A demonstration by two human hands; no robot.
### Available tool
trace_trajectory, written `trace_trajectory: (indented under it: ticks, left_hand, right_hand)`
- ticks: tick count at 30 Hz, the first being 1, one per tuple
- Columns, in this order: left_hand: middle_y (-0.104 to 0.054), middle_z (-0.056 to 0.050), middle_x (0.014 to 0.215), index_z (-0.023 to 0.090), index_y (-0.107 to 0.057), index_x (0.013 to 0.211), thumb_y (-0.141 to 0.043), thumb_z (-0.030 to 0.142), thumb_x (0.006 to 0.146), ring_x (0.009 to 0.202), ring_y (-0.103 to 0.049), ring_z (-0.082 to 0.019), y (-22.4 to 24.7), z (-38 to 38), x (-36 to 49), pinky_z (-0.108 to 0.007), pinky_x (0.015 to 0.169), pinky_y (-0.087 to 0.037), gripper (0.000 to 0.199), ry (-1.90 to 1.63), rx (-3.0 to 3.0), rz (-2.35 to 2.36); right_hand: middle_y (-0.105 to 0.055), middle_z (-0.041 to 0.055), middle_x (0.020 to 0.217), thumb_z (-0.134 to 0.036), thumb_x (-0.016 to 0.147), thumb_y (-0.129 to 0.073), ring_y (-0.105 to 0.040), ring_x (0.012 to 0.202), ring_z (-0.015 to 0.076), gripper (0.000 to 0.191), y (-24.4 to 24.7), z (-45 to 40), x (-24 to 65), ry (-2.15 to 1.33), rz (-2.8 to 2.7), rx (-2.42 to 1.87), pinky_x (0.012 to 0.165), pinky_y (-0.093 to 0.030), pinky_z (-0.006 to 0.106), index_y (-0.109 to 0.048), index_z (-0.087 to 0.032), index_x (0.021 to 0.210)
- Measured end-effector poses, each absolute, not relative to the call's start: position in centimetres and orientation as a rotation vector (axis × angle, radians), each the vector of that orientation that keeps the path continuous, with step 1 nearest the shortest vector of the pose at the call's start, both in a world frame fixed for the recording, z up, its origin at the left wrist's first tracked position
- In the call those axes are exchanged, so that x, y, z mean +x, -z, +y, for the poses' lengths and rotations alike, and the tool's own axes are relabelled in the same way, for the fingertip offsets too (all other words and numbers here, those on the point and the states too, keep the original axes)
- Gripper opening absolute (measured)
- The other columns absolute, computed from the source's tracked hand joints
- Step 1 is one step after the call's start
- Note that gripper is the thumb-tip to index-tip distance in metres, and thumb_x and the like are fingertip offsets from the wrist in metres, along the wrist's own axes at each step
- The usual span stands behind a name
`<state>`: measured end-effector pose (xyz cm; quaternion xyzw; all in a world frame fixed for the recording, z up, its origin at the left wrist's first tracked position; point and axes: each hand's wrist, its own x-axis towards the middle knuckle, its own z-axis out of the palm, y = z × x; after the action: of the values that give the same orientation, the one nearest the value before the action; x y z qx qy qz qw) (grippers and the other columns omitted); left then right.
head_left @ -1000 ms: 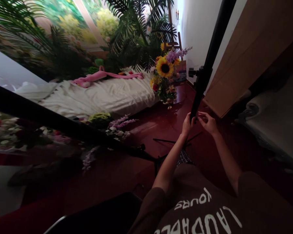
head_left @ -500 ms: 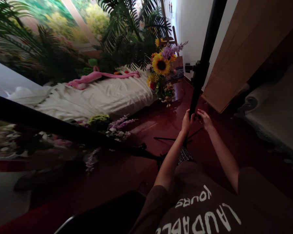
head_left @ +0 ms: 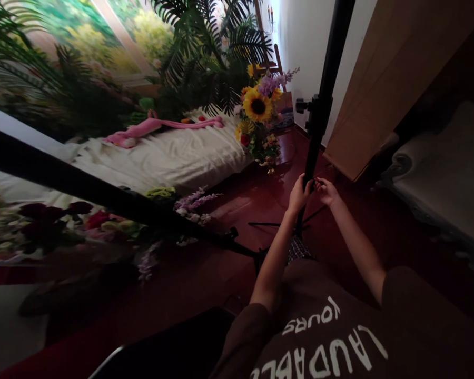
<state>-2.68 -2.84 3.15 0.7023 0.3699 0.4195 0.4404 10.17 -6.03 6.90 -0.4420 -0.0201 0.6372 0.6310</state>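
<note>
A tall black light stand (head_left: 327, 73) rises in front of me, leaning to the upper right, with a clamp collar and knob (head_left: 302, 106) partway up. Low on its pole, my left hand (head_left: 298, 195) is wrapped round the tube. Just right of the pole, my right hand (head_left: 327, 191) has its fingertips pinched on a small dark knob (head_left: 318, 183), which they mostly cover. The stand's thin legs (head_left: 264, 225) spread over the floor beneath. A second black stand pole (head_left: 142, 208) slants across the left side, untouched by either hand.
A white-draped platform (head_left: 169, 158) bears a pink plush toy (head_left: 138, 131). Sunflowers (head_left: 257, 106) stand at its right end, more flowers (head_left: 193, 202) at its near edge. A brown board (head_left: 355, 142) leans at right beside a pale wrapped roll (head_left: 438, 158). The floor (head_left: 237, 202) is dark red.
My right fingers have closed in toward the pole, from loosely spread to pinched on the knob. My left hand stays on the pole. The view has shifted slightly.
</note>
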Motion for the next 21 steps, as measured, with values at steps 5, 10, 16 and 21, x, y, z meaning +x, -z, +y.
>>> trace_trajectory:
  ticks: [5, 10, 16, 21]
  left_hand:
    - [-0.065, -0.008, 0.102, 0.019, -0.06, 0.102, -0.045, 0.04, 0.095, 0.087, -0.063, -0.015, -5.7, -5.4, -7.6, -0.029, 0.082, -0.049, 0.027, -1.365, 1.7, 1.08]
    - [-0.057, -0.003, 0.089, 0.018, -0.055, 0.093, -0.034, 0.043, 0.098, 0.085, -0.058, -0.013, -8.9, -7.6, -16.6, -0.029, 0.086, -0.047, 0.033, -2.01, 1.459, 1.456]
    - [-0.051, -0.006, 0.102, 0.019, -0.048, 0.104, -0.016, 0.045, 0.1, 0.094, -0.056, -0.014, -6.2, -8.6, -25.0, -0.033, 0.09, -0.046, 0.042, -2.239, 1.083, 1.917]
    - [-0.054, -0.013, 0.111, 0.015, -0.047, 0.112, -0.028, 0.06, 0.094, 0.101, -0.058, -0.017, 0.6, -8.9, -27.4, -0.032, 0.088, -0.048, 0.051, -2.02, 1.236, 1.957]
  right_hand:
    - [-0.069, 0.0006, 0.06, -0.013, 0.09, -0.05, -0.067, 0.051, 0.0089, 0.012, -6.6, -7.6, 8.2, -1.18, -0.054, -1.022, 0.047, -0.054, 0.012, -0.058, -0.016, 0.081]
    - [-0.072, 0.0018, 0.066, -0.008, 0.085, -0.054, -0.071, 0.062, 0.0112, 0.009, -5.9, -8.9, 5.7, -1.04, -0.149, -1.018, 0.06, -0.059, 0.018, -0.056, -0.017, 0.082]
    - [-0.065, -0.0008, 0.059, -0.008, 0.089, -0.045, -0.067, 0.057, 0.0089, 0.017, -4.1, -9.0, -0.1, -1.229, 0.006, -1.184, 0.061, -0.059, 0.018, -0.052, -0.017, 0.077]
    - [-0.067, -0.0006, 0.066, -0.017, 0.093, -0.044, -0.068, 0.06, 0.0109, 0.014, -2.9, -9.4, -7.0, -1.572, -0.153, -1.254, 0.058, -0.059, 0.022, -0.053, -0.019, 0.083]
